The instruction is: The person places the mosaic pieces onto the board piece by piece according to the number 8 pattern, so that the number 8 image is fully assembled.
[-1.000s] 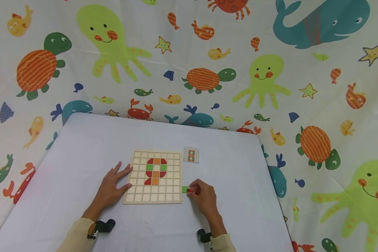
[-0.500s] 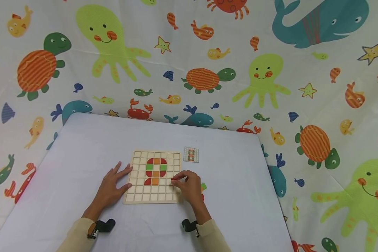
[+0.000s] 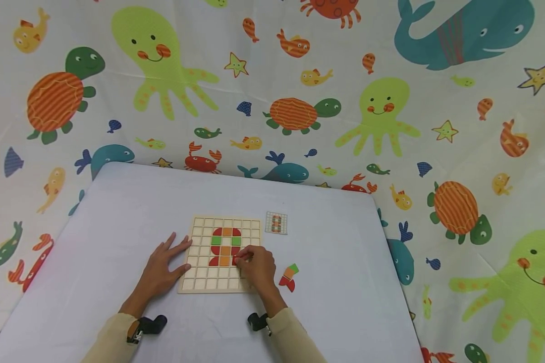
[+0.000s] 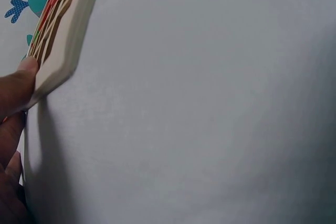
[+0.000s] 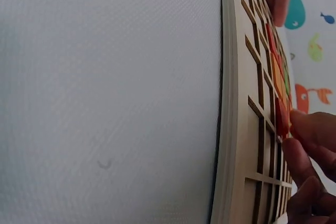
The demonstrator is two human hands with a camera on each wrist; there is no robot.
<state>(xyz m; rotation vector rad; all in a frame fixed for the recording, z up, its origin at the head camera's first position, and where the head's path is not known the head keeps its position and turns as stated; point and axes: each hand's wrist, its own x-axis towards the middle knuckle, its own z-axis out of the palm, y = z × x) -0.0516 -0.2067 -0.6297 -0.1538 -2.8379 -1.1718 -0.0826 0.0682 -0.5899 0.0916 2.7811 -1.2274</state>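
A wooden grid board lies on the white table, with red, orange and green pieces in its middle cells. The left hand rests at the board's left edge, fingers spread and fairly straight; its thumb touches the rim in the left wrist view. Over the board, the right hand pinches a red piece between thumb and fingertips, at the cell right of the lower orange square. That piece is partly hidden by the fingers in the head view.
Right of the board lie several loose pieces: a green one, an orange one and red ones. A small pattern card lies beyond the board's upper right corner. A cloth printed with sea animals hangs behind the table.
The right hand has moved left from the loose pieces onto the board, carrying the red piece. The loose pieces have come into view from behind it. The left hand has stayed put.
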